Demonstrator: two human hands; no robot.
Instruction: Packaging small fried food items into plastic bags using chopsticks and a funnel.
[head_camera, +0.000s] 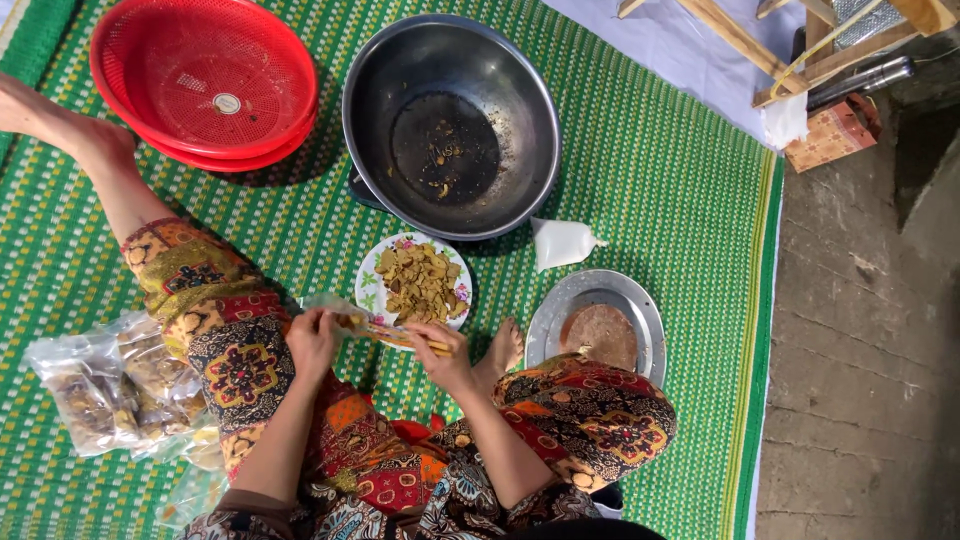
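Observation:
My left hand (312, 340) grips one end of a small clear plastic bag (352, 320) with yellowish food pieces in it. My right hand (440, 352) holds the other end of the bag, pinching it near a yellow strip. Both hands hover just in front of a flowered plate (372, 285) heaped with brownish-yellow fried pieces (420, 282). I sit cross-legged on a green woven mat (650, 180) in patterned trousers.
A large steel bowl (520, 90) with crumbs lies beyond the plate. Stacked red baskets (205, 80) are at the far left. A steel tray (640, 300) with a brown disc, a small white bag (562, 243) and filled clear packets (100, 385) lie around me. Bare concrete floor is at right.

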